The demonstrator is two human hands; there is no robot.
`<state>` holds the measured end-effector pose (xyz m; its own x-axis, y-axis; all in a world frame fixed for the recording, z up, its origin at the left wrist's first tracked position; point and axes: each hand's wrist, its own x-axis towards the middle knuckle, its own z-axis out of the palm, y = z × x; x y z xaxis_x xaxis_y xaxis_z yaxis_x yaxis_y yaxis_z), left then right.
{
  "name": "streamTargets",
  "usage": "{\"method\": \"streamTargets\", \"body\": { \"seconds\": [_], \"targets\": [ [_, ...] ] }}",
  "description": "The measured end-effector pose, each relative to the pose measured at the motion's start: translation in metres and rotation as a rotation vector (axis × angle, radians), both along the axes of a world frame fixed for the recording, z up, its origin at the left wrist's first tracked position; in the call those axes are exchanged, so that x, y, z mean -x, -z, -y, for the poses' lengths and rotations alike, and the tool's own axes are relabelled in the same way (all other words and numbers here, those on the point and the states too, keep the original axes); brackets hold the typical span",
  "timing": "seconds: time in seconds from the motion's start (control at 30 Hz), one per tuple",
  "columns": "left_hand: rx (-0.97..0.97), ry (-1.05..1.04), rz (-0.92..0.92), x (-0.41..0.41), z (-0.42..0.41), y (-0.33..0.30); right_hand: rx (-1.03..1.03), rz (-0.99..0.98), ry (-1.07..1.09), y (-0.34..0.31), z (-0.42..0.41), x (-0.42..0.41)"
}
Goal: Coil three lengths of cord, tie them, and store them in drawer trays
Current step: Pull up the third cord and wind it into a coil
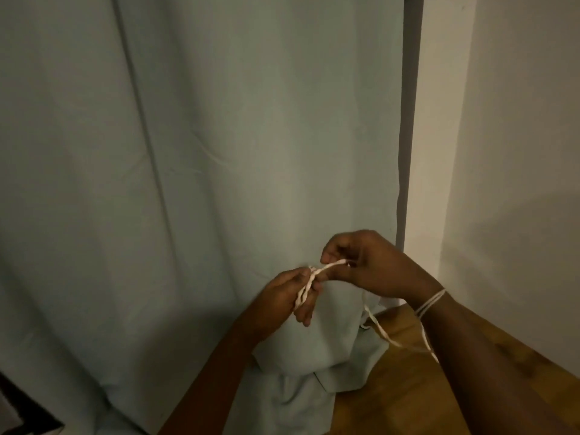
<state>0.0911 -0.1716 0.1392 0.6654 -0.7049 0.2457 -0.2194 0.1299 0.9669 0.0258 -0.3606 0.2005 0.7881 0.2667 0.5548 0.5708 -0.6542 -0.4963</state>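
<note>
- The left hand (290, 296) sits just below and toward 8 o'clock of the right hand (361, 262). Its fingers are closed narrowly around a twisted run of white cord (309, 285), which crosses the fingers on a slant.
- The right hand pinches the upper end of that same run between thumb and fingertips, at about 2 o'clock from the left hand. The short stretch between the two hands looks taut, probably so a turn or knot can be formed without the strands slipping.
- Several turns of cord circle the right wrist (431, 302). My guess is the wrist is serving as a holder for the slack, or as a form for coiling, while both hands stay free for the working end.
- From the hands a loose tail (381, 332) hangs toward 5 o'clock and passes behind the right forearm. Where it ends is hidden.
- Behind the hands hangs a pale curtain (219, 152); its bottom bunches on the wooden floor (392, 400) at 6 o'clock. A plain wall (518, 152) stands at 3 o'clock.
- No drawer or tray is in view, so the task seems to be at the coiling or tying stage, with storing not yet begun.
- I can't tell whether this is the first, second or third length.
</note>
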Motion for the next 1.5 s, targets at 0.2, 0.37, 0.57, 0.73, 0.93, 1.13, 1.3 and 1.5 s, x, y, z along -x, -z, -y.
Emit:
{"method": "streamTargets", "body": {
  "seconds": [0.2,0.37,0.57,0.73,0.93,1.13,1.3,1.5],
  "targets": [
    [0.42,0.471,-0.433,0.004,-0.006,-0.016,-0.714,-0.203,-0.263,0.027,-0.012,-0.025],
    [0.627,0.385,-0.522,0.005,-0.011,-0.016,-0.85,-0.44,-0.23,0.046,-0.03,-0.024],
    [0.778,0.058,-0.446,0.001,-0.011,-0.037,-0.637,-0.837,-0.417,0.087,-0.059,-0.007],
    [0.292,-0.276,0.123,-0.018,-0.017,-0.021,-0.022,-0.527,-0.176,0.085,-0.06,0.004],
    [-0.267,-0.477,0.927,-0.019,-0.014,0.021,0.366,-0.106,0.116,0.028,-0.037,0.02],
    [0.161,0.148,-0.17,0.006,-0.015,-0.008,-0.068,-0.036,-0.09,-0.017,-0.006,0.002],
    [0.323,0.35,-0.352,0.011,-0.017,-0.021,-0.588,-0.355,-0.372,0.016,-0.003,-0.02],
    [0.454,0.224,-0.391,0.005,-0.022,-0.024,-0.746,-0.917,-0.705,0.067,-0.014,-0.013]
  ]
}}
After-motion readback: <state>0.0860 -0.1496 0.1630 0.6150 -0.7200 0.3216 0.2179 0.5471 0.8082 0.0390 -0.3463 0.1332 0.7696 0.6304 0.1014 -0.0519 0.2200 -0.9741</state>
